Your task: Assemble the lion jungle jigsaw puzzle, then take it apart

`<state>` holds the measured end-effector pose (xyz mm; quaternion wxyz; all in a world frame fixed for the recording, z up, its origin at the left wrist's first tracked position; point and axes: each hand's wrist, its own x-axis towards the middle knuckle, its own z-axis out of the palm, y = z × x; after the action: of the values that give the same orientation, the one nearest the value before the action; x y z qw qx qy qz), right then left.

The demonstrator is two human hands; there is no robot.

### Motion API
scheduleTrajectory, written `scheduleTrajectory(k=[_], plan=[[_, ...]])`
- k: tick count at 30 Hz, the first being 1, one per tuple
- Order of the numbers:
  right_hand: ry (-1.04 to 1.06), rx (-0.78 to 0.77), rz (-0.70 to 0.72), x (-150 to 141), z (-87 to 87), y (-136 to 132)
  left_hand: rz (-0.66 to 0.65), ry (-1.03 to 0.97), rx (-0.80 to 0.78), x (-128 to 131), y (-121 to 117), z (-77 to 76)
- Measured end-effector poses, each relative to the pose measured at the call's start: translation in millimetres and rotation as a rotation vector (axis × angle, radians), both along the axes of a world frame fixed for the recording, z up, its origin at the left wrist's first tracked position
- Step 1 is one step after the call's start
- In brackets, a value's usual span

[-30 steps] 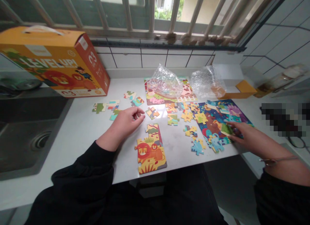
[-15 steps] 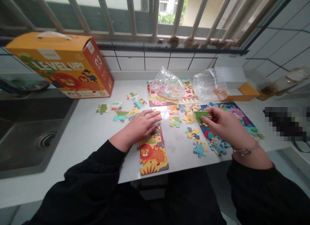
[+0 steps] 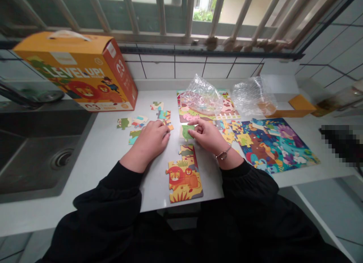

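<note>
My right hand (image 3: 205,136) pinches a green puzzle piece (image 3: 185,132) between thumb and fingers, just above the far end of a partly joined lion puzzle (image 3: 184,178). That puzzle lies near the counter's front edge, with a red-edged strip running up its right side. Palm down on the counter, my left hand (image 3: 153,142) has loosely bent fingers, the tips beside an orange puzzle piece (image 3: 169,126). Loose pieces lie around it: a green one (image 3: 124,123) to the left, a teal one (image 3: 163,115) just beyond. Part of another green-teal piece (image 3: 134,136) is hidden by my left hand.
An orange puzzle box (image 3: 76,72) stands at back left beside the sink (image 3: 31,153). Clear plastic wrap (image 3: 202,95) covers part of a farm puzzle (image 3: 181,113). At right lies a dark blue animal puzzle (image 3: 283,146), with several yellow pieces (image 3: 244,139) around its left edge.
My right hand has carried the green piece left, from the blue puzzle to above the lion puzzle. My left hand has drawn back to the left, its fingers now more bent. The view has shifted slightly.
</note>
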<state>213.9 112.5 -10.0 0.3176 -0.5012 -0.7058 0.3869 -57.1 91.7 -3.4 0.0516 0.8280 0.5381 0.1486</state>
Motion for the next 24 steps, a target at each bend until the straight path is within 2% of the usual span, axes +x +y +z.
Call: scheduleTrajectory(k=[4, 7, 10, 12, 16, 18, 20, 24], plan=[[-0.069, 0.032, 0.027, 2.1, -4.1, -1.9, -0.015, -0.063, -0.013, 4.6, -1.5, 2.1], [-0.069, 0.089, 0.076, 0.0, -2.4, -3.9, -0.071, -0.255, -0.057, 11.3, -6.0, 7.6], [-0.036, 0.128, 0.12, -3.4, -0.1, -5.8, -0.091, -0.456, -0.169, 17.8, -10.3, 11.9], [0.029, 0.053, 0.115, -5.7, 0.6, -6.2, -0.064, -0.564, -0.248, 20.5, -10.7, 11.9], [0.275, -0.228, 0.05, -8.8, 0.6, -6.6, 0.049, -0.793, -0.339, 20.5, -5.1, 5.0], [0.318, -0.281, 0.035, -8.9, 1.0, -7.4, 0.064, -0.863, -0.387, 19.3, -2.0, 0.2], [0.267, -0.244, 0.037, -8.2, 1.9, -8.1, 0.045, -0.905, -0.433, 18.7, -0.2, -4.3], [0.205, -0.073, 0.039, -7.3, 2.4, -7.0, 0.022, -0.959, -0.471, 19.8, -0.4, -9.2]])
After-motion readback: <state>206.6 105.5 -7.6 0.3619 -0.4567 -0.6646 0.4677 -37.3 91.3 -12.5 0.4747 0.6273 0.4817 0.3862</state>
